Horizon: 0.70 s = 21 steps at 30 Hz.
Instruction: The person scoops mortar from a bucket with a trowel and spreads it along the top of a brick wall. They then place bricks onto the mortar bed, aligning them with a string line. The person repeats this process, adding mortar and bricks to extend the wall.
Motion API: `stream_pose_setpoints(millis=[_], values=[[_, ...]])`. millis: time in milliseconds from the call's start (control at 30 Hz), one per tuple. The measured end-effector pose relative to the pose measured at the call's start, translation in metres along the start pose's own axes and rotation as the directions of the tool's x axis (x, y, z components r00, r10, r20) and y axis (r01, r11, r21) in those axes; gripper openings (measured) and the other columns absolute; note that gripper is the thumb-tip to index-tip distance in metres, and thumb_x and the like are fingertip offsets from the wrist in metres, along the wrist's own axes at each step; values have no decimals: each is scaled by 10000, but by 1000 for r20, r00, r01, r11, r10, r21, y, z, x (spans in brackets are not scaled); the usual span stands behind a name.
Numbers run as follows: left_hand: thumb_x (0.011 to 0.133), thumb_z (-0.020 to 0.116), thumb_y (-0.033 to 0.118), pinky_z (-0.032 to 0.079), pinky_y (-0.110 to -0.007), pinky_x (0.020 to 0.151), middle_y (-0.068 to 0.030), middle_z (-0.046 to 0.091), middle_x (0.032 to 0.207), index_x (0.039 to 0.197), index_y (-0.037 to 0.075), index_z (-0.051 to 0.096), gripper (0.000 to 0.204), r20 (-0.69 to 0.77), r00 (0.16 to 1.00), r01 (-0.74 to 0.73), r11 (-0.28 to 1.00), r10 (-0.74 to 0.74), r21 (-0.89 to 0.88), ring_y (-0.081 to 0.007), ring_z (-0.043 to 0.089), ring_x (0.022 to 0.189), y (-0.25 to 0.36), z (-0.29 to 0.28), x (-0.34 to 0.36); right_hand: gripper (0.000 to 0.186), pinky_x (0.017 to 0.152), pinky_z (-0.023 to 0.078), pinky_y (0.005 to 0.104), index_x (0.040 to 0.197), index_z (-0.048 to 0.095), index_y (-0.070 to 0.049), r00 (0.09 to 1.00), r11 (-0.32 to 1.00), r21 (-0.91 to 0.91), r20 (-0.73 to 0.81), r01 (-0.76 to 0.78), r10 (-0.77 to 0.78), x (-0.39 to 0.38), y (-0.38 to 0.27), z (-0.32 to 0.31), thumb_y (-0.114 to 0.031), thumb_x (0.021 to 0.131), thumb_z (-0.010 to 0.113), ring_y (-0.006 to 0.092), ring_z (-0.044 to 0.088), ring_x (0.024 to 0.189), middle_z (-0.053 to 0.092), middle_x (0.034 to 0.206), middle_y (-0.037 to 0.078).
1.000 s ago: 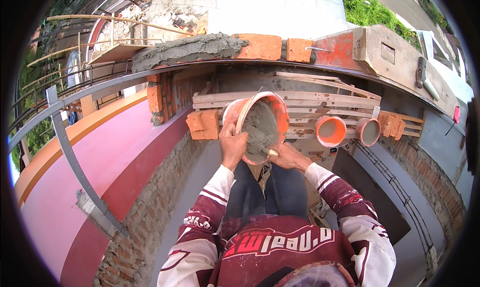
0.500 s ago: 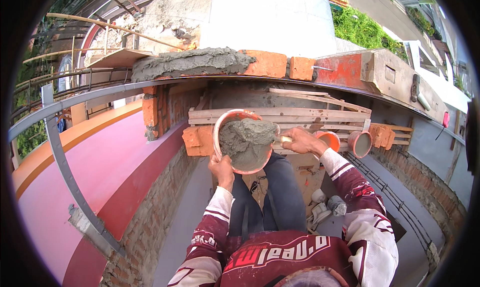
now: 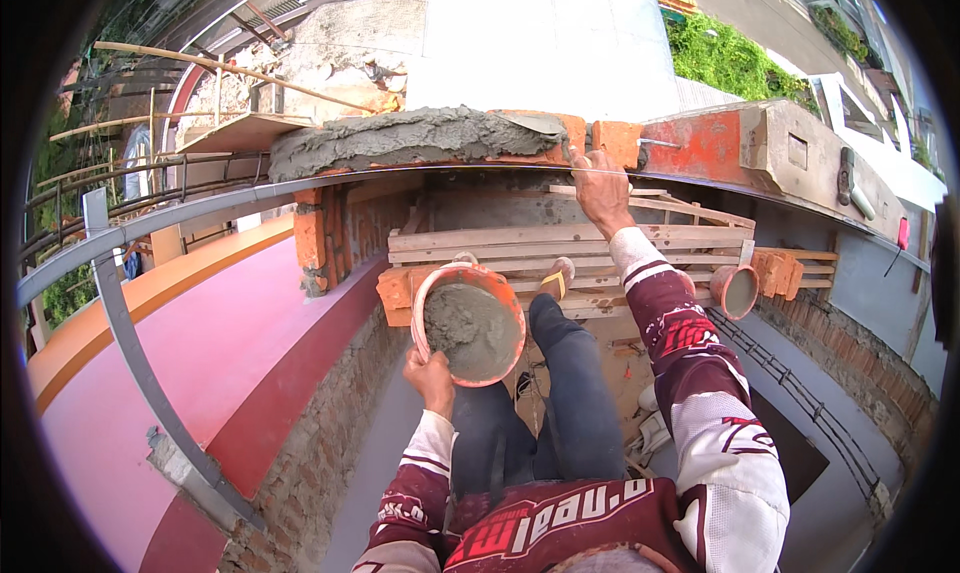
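Observation:
My left hand grips the rim of an orange bucket of grey mortar over my legs. My right hand is raised to the row of orange bricks, closed on the handle of a trowel, which my fingers partly hide; the trowel's blade lies at the right end of the thick mortar layer along the brick tops. A thin line runs along the front of this row, passing my right hand.
Wooden slats with stacked bricks and another mortar bucket lie ahead. A curved metal rail is at left. A hammer-like tool rests on the right ledge. Below my legs is a lower floor.
My right hand has moved from the bucket up to the brick row with the trowel. The bucket in my left hand is lower and further left, and a sandalled foot now shows beside it.

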<state>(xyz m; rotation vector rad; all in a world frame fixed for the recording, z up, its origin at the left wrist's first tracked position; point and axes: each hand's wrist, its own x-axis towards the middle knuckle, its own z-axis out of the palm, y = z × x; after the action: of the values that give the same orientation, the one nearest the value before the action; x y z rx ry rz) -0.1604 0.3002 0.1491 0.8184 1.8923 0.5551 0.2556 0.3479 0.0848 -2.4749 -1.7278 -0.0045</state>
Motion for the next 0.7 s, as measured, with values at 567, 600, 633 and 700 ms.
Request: stream_pose_setpoints(millis=[567, 600, 633, 700], values=[[693, 595, -86, 428, -276, 618, -3, 569, 776, 905, -47, 631, 219, 56, 993, -107, 986, 101, 127, -100, 514, 676, -1, 6, -2, 384, 864, 516, 564, 1202, 583, 67, 780, 683, 442, 542, -581, 312, -6, -141, -75, -260, 1003, 549, 496, 658, 985, 685, 1030, 307], [693, 594, -85, 428, -277, 620, -2, 567, 778, 897, -44, 627, 210, 59, 993, -108, 987, 102, 116, -100, 512, 680, 1, 5, -3, 388, 862, 515, 565, 1201, 585, 68, 744, 685, 391, 576, -615, 339, -7, -134, -73, -261, 1000, 554, 500, 658, 979, 686, 1026, 308], [694, 594, -84, 428, -277, 623, -2, 566, 780, 888, -42, 622, 200, 59, 992, -119, 985, 113, 126, -100, 511, 683, 3, 5, -2, 391, 860, 513, 566, 1200, 586, 70, 740, 684, 375, 564, -625, 367, -9, -124, -70, -262, 997, 558, 504, 657, 974, 688, 1022, 308], [696, 593, -83, 425, -276, 624, 1, 558, 780, 868, -34, 609, 180, 59, 991, -124, 985, 118, 120, -99, 503, 685, 5, 4, -2, 401, 860, 511, 566, 1207, 588, 72, 738, 688, 358, 551, -631, 390, -17, -103, -67, -265, 992, 565, 508, 655, 976, 689, 1017, 312]])
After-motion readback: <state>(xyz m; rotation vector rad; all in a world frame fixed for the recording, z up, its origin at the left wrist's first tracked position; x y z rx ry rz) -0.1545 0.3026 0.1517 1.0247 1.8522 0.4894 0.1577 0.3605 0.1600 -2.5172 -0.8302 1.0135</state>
